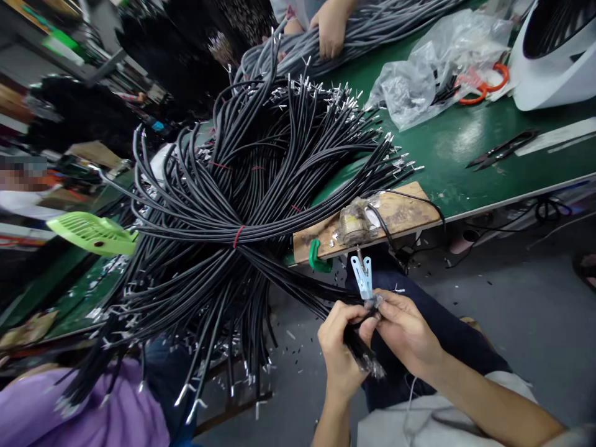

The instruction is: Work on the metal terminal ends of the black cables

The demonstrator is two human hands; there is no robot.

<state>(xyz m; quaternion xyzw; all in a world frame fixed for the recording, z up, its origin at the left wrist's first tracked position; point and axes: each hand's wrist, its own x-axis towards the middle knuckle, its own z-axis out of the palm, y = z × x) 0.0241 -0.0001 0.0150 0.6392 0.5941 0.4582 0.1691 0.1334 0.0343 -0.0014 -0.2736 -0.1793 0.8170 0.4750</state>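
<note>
My left hand (342, 341) is closed around the black cables (321, 292), whose stripped ends poke out below the fingers. Close beside it, my right hand (405, 329) pinches the end of a black cable, its fingertips nearly meeting the left ones. Just above the fingertips, a light blue clothespin (362, 276) hangs from a small tape-wrapped motor (354, 223), its lower tip at the pinched end. The motor sits on a wooden board (410, 208). The cables run up to a large pile (242, 211) with red ties and bare silvery ends.
A green clamp (319, 256) grips the board's front edge. On the green table (447, 149) lie orange-handled scissors (484, 87), plastic bags (419, 74), dark snips (503, 149) and a white fan (554, 56). A co-worker's hand (331, 28) rests on grey cables. A purple sleeve (93, 403) is lower left.
</note>
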